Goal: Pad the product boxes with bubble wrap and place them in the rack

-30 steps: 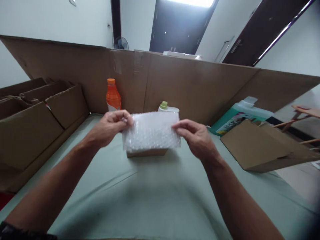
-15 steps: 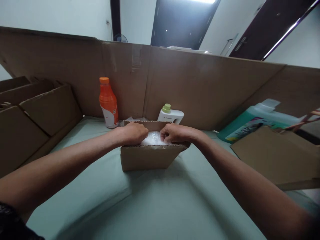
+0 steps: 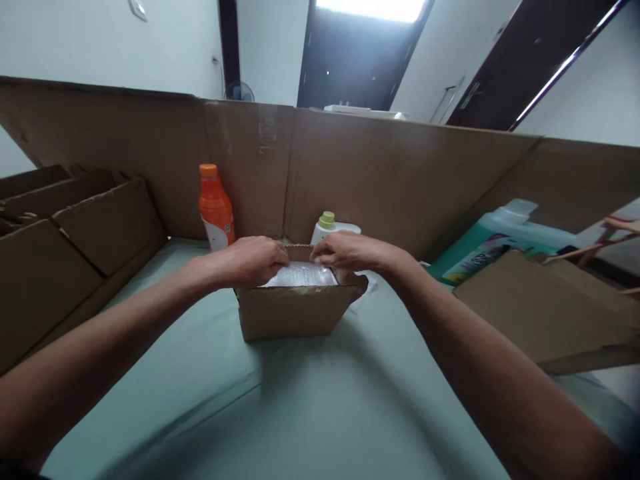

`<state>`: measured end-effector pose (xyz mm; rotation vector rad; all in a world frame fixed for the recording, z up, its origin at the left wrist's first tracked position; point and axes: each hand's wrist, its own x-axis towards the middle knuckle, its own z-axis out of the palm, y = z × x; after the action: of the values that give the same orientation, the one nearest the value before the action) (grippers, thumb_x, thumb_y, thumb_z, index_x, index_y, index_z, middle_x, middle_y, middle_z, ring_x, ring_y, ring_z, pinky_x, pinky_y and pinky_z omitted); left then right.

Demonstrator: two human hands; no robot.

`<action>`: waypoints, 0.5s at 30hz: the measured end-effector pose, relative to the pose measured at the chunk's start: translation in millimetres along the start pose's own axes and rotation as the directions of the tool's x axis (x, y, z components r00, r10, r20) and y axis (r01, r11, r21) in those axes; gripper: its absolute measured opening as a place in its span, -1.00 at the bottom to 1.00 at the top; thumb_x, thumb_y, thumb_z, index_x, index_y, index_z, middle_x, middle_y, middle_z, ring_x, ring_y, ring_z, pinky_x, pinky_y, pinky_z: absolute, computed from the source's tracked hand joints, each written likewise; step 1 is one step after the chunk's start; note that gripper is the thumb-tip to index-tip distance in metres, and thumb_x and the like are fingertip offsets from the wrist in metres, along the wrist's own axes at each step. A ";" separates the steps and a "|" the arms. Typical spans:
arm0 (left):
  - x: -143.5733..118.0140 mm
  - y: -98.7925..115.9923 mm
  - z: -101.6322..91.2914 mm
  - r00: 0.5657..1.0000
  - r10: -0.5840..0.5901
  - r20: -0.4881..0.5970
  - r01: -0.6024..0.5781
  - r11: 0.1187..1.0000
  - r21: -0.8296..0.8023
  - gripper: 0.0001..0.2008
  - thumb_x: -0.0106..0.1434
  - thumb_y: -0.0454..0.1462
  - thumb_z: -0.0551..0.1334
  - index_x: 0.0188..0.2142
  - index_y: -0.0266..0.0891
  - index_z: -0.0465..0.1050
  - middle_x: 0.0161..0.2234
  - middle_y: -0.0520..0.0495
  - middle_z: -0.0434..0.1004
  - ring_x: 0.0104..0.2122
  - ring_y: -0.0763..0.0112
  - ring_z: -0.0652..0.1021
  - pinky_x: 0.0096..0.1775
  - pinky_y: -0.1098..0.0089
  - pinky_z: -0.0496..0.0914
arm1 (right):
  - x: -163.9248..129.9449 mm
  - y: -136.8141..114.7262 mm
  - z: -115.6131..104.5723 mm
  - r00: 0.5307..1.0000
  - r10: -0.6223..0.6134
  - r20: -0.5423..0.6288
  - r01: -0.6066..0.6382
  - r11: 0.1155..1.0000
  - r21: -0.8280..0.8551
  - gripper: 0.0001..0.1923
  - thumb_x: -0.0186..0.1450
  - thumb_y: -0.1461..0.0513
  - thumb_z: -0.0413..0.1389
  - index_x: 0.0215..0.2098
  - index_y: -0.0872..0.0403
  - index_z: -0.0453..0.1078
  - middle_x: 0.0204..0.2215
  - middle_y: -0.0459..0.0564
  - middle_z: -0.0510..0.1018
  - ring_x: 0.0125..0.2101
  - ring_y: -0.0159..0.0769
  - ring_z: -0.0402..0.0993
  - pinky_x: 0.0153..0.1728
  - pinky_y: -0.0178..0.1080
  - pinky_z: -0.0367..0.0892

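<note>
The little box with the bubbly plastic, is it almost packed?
Partly. The bubble wrap already lies inside the small cardboard box. The left hand and right hand are both at the box's top, fingers on the wrap. The box is open, its flaps not folded shut. The orange bottle and white bottle stand behind it, outside.

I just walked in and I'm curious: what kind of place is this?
Probably a home packing spot: a cloth-covered table walled by cardboard sheets, a small cardboard box with bubble wrap inside, and household bottles.
</note>
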<state>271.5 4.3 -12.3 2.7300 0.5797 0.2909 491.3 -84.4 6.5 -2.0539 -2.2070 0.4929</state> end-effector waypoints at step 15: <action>-95.9 -27.9 48.1 0.783 -0.303 -0.543 0.084 0.917 -0.390 -0.63 0.35 -0.08 0.15 0.02 -0.20 0.51 -0.11 -0.12 0.63 -0.16 0.26 0.60 -0.06 0.24 0.47 | -103.7 28.1 76.3 0.602 0.399 -0.691 0.023 0.857 0.515 -0.72 0.31 0.09 0.12 -0.14 0.07 0.55 -0.25 0.06 0.66 -0.23 -0.17 0.57 -0.17 -0.15 0.43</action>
<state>188.3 -25.9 -79.1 2.1768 0.8716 1.1120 506.6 -198.4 -57.8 -1.7354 -1.1874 0.0710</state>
